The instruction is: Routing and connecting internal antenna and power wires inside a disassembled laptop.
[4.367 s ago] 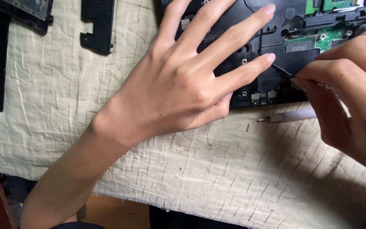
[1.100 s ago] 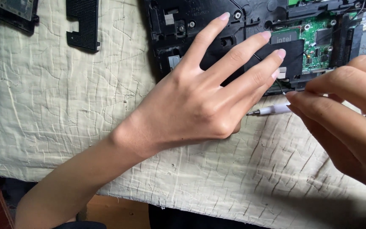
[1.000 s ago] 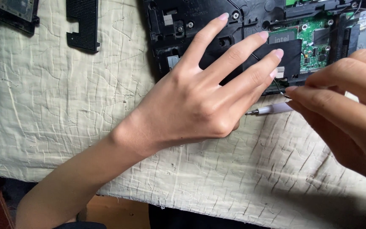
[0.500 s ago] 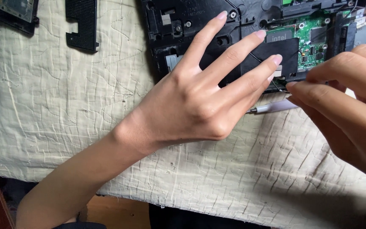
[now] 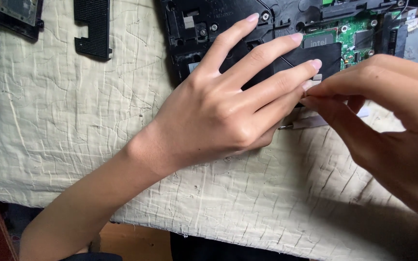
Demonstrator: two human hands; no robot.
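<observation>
**A:** What has changed over the last second, going left to right?

**B:** From my remote seat, the left hand [image 5: 218,111] has barely moved. It lies flat with fingers spread, pressing on the opened laptop base [image 5: 228,29], as it did a second ago. The right hand [image 5: 388,111] has slid left and closed in, so its pinched fingertips now meet the left hand's fingertips at the near edge of the chassis. The pale-handled screwdriver [image 5: 306,123], plainly visible a second ago, now lies mostly covered under the right fingers.

**A:** What does that mean for the work?

**B:** I judge the fingers have left the tool and gone to a small part. The right thumb and forefinger are pressed together, perhaps on a thin black wire, but it's too small to tell.

**A:** Any labels?

**B:** Just beyond the pinch sits a black rectangular patch [image 5: 322,50] with a small white logo, beside the green circuit board [image 5: 359,36]. Far left of the spread hand, two loose black panels [image 5: 93,24] rest on the cream quilted cloth [image 5: 73,121].
</observation>
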